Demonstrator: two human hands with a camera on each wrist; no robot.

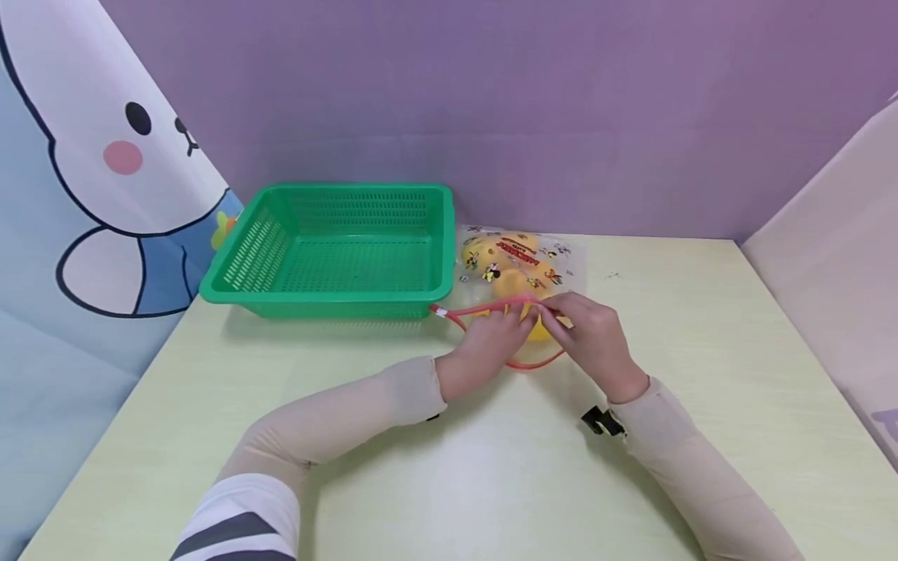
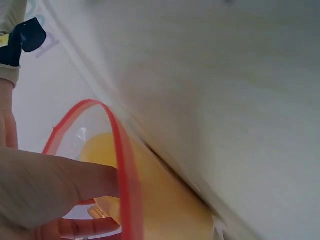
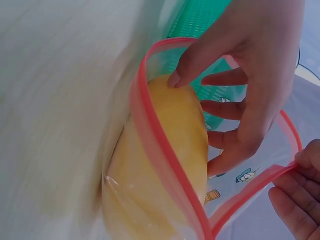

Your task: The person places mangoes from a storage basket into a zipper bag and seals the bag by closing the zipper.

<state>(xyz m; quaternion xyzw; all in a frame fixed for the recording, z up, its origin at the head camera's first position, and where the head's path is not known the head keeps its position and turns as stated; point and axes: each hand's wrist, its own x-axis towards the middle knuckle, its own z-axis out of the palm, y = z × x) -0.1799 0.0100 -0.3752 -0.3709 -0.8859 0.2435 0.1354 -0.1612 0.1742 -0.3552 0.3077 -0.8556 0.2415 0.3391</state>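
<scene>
A clear zip bag (image 1: 571, 261) with a red-edged mouth and printed cartoon figures lies on the table, with several smooth yellow pieces inside. My left hand (image 1: 487, 347) reaches into the mouth. In the right wrist view, the left thumb and bent fingers (image 3: 225, 110) hold the near end of a yellow, oblong, mango-like piece (image 3: 175, 115). My right hand (image 1: 592, 339) pinches the red edge between thumb and fingers, and it shows at the border of the right wrist view. The left wrist view has the left thumb (image 2: 95, 177) against the red rim (image 2: 129, 185), over the yellow piece.
A green plastic basket (image 1: 326, 298) with slotted walls stands just left of the bag, and the red slider end of the bag overlaps its front corner. A purple backdrop (image 1: 596, 140) rises behind the pale table (image 1: 449, 483). A rabbit-printed cloth (image 1: 77, 374) hangs at left.
</scene>
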